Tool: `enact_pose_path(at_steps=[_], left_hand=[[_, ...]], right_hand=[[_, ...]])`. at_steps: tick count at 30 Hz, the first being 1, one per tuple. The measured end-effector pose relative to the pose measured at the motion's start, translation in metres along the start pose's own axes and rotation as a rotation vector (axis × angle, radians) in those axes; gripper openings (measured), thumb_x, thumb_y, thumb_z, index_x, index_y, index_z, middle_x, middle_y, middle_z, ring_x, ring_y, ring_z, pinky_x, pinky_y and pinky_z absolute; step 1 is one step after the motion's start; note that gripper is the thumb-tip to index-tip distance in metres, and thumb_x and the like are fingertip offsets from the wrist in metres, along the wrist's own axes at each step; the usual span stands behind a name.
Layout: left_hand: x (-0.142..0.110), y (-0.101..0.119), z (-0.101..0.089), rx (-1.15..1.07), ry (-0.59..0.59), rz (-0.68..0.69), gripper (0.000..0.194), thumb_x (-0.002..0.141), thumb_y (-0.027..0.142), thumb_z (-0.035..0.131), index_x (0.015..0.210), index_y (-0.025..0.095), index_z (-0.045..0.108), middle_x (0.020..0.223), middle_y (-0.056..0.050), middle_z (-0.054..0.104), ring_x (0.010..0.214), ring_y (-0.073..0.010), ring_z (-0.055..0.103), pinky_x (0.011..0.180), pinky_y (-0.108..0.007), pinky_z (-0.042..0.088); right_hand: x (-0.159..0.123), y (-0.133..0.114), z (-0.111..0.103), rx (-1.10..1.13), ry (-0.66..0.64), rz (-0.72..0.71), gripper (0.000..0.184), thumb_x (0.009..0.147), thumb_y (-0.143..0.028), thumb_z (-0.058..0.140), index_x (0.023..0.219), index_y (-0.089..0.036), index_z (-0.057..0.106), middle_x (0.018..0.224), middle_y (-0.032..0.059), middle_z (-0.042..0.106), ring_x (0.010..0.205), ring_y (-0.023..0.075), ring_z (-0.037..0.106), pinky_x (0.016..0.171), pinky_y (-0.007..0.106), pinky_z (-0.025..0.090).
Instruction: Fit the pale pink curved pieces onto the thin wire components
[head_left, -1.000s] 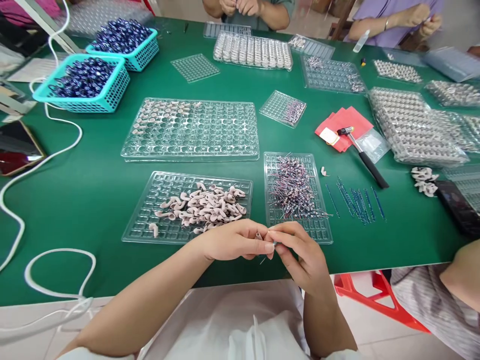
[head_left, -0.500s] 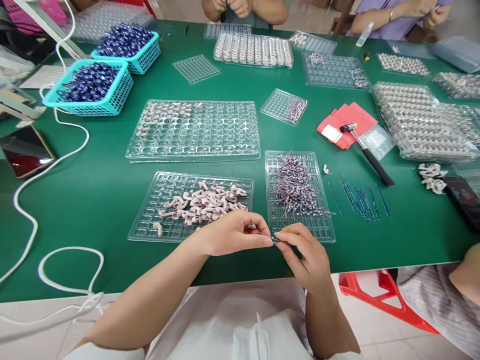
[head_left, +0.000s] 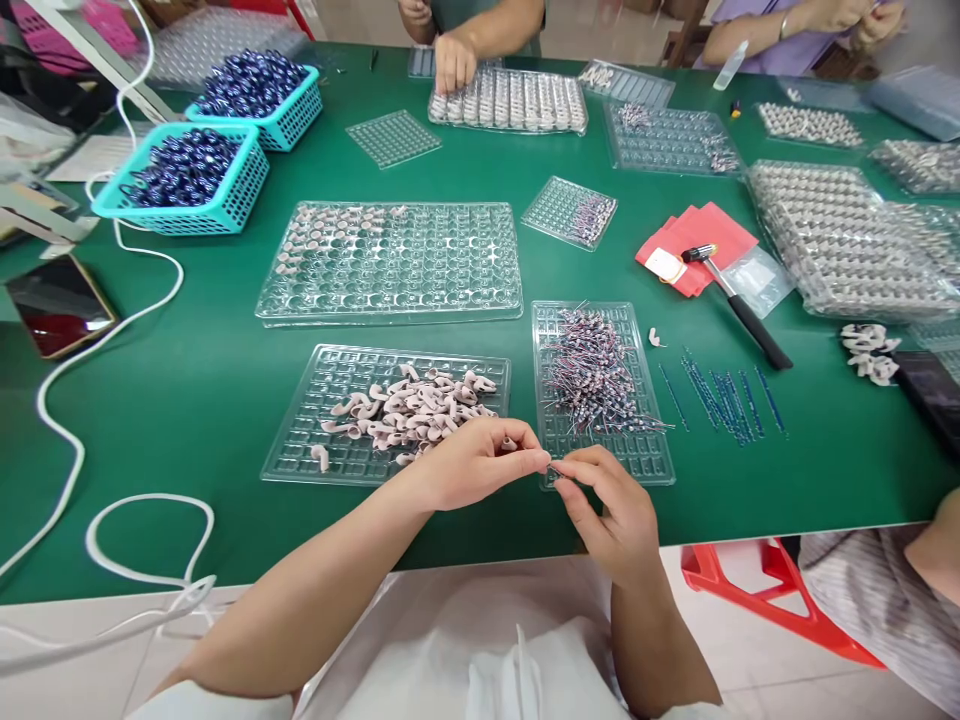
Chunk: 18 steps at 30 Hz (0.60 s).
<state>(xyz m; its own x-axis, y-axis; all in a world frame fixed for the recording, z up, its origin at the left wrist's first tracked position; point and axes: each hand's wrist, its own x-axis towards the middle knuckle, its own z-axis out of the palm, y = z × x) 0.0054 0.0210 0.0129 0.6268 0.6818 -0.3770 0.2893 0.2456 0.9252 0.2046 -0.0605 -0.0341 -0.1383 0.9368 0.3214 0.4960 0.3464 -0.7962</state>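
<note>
Green tabletop (head_left: 187,400) lay beneath our close work, where we had the left hand (head_left: 487,465) and right hand (head_left: 615,505) almost meeting at the fingertips. Between them sat a slender dark part (head_left: 556,469), its long axis running roughly crosswise from one hand to the other and dipping slightly towards the right. We pinched it narrowly between right thumb and forefinger; whether the left fingertips touched it too, we could not tell. In the curl of the left fingers we held a pale curved piece (head_left: 509,443), just to the left of the slender part, its lower portion hidden by the hand. So the left hand was nearer the piece, and the right nearer the part's outer end. Just beyond our left hand, pale pieces (head_left: 424,408) lay heaped on a clear tray (head_left: 289,445); beyond the right, wired parts (head_left: 589,365) lay tangled on another tray (head_left: 651,465), with blue strips (head_left: 725,402) beside it.
</note>
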Motion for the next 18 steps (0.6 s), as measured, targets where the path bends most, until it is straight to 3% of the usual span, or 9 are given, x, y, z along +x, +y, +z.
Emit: enact_pose_path(at_steps=[4, 10, 18], left_hand=[[0.0, -0.001, 0.004, -0.012, 0.049, -0.005, 0.03, 0.088, 0.041, 0.061, 0.075, 0.015, 0.066, 0.059, 0.005, 0.042, 0.055, -0.0093, 0.034, 0.05, -0.022, 0.027], [0.002, -0.004, 0.006, -0.036, 0.064, -0.005, 0.029, 0.088, 0.04, 0.061, 0.076, 0.015, 0.065, 0.059, 0.006, 0.041, 0.054, -0.0086, 0.033, 0.049, -0.021, 0.026], [0.001, -0.009, 0.014, 0.055, 0.147, 0.076, 0.022, 0.09, 0.032, 0.058, 0.079, 0.014, 0.066, 0.064, 0.004, 0.05, 0.058, -0.0096, 0.04, 0.055, -0.022, 0.032]], right_hand=[[0.0, 0.0, 0.003, 0.028, 0.041, 0.062, 0.025, 0.093, -0.021, 0.061, 0.117, -0.027, 0.062, 0.101, 0.0039, 0.068, 0.085, 0.0167, 0.067, 0.076, 0.032, 0.056], [0.002, 0.0, 0.009, 0.058, 0.078, 0.067, 0.013, 0.092, -0.015, 0.061, 0.099, -0.025, 0.063, 0.092, 0.0013, 0.068, 0.081, 0.0145, 0.065, 0.074, 0.029, 0.053], [-0.001, 0.008, 0.008, 0.278, 0.07, 0.254, 0.019, 0.092, -0.022, 0.064, 0.109, -0.028, 0.067, 0.094, 0.0005, 0.068, 0.083, 0.0151, 0.063, 0.075, 0.028, 0.052]])
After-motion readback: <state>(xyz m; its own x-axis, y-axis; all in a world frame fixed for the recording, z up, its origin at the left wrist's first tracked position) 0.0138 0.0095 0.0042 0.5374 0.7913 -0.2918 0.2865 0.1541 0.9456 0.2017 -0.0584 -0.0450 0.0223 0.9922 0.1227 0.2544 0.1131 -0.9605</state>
